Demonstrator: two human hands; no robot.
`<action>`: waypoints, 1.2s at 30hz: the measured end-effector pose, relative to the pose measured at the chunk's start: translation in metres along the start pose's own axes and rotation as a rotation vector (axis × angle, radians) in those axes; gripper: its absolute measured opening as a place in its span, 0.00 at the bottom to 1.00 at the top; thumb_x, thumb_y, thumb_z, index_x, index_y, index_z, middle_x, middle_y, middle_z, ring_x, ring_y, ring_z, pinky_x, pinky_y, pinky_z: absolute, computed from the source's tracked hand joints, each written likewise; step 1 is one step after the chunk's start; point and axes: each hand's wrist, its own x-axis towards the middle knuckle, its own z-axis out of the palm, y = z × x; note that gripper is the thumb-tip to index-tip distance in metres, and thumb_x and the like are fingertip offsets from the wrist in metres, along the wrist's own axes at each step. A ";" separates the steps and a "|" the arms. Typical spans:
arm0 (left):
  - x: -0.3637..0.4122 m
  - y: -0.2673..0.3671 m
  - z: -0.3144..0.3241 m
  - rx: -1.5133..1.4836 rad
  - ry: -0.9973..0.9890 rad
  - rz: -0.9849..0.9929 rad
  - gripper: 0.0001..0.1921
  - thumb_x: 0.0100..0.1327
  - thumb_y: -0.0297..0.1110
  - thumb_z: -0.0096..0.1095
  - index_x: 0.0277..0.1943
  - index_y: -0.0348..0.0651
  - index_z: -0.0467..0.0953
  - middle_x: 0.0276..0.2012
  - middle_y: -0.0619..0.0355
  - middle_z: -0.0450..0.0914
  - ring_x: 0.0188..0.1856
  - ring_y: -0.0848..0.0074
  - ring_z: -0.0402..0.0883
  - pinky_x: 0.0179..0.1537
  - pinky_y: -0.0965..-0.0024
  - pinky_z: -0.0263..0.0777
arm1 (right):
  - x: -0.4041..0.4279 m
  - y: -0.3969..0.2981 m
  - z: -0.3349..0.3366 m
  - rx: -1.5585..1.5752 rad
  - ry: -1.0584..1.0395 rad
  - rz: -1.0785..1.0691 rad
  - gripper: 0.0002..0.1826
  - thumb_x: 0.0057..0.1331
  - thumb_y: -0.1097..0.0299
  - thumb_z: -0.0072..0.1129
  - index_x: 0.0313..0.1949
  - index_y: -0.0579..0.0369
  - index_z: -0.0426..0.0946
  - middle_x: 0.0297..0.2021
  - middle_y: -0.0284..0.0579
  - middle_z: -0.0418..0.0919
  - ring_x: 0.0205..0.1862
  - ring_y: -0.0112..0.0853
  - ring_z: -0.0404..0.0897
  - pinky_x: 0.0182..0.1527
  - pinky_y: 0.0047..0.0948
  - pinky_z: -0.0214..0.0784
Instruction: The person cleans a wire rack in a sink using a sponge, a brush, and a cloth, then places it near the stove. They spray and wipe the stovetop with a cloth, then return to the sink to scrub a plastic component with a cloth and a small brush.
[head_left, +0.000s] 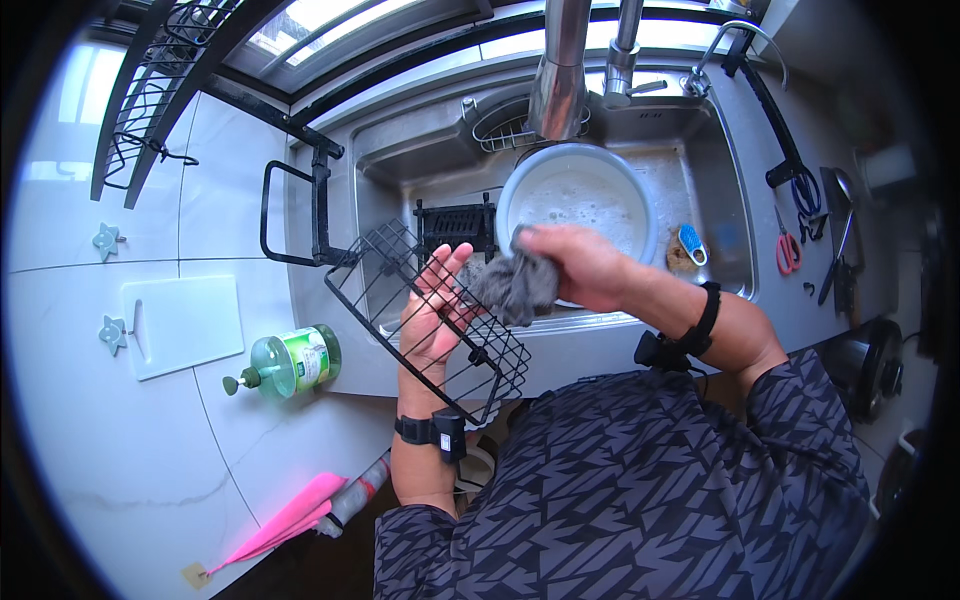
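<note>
A black wire basket (363, 309) is tilted over the front edge of the sink. My left hand (431, 322) holds it from beneath, palm up, with its wires crossing in front of the palm and some fingertips raised past them. Bunched in my right hand (581, 266) is a grey cloth (517, 289), pressed at the basket's far right side. The cloth hides part of the wires and some of my left fingers. Just beyond my right hand, a pale blue basin (651, 217) with cloudy, bubbly water (577, 202) sits in the stainless steel sink (739, 202).
A black slotted rack (454, 225) stands in the sink, left of the basin. A blue-bristled brush (691, 244) lies at the right. The faucet (559, 97) overhangs the basin. A green pump bottle (296, 362) is at left; red-handled scissors (787, 251) are at right.
</note>
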 end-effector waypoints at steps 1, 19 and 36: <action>0.000 0.001 0.001 0.055 -0.015 0.015 0.32 0.67 0.15 0.44 0.74 0.43 0.64 0.74 0.46 0.69 0.64 0.54 0.81 0.54 0.45 0.85 | -0.005 -0.012 0.001 0.052 0.040 -0.022 0.17 0.81 0.57 0.46 0.54 0.58 0.75 0.47 0.44 0.83 0.49 0.31 0.84 0.53 0.39 0.79; -0.015 0.012 0.019 0.094 -0.093 0.055 0.41 0.67 0.24 0.41 0.83 0.51 0.42 0.62 0.40 0.76 0.64 0.48 0.77 0.64 0.38 0.73 | -0.024 -0.039 -0.027 0.026 0.086 -0.262 0.18 0.81 0.58 0.46 0.57 0.58 0.75 0.51 0.46 0.84 0.54 0.33 0.84 0.58 0.40 0.79; 0.014 -0.039 0.079 1.195 -0.176 0.660 0.41 0.68 0.30 0.70 0.76 0.39 0.51 0.63 0.52 0.72 0.59 0.72 0.75 0.57 0.70 0.74 | 0.009 -0.004 0.076 -1.028 0.173 -0.902 0.22 0.76 0.68 0.52 0.65 0.67 0.68 0.71 0.61 0.62 0.73 0.51 0.66 0.74 0.43 0.59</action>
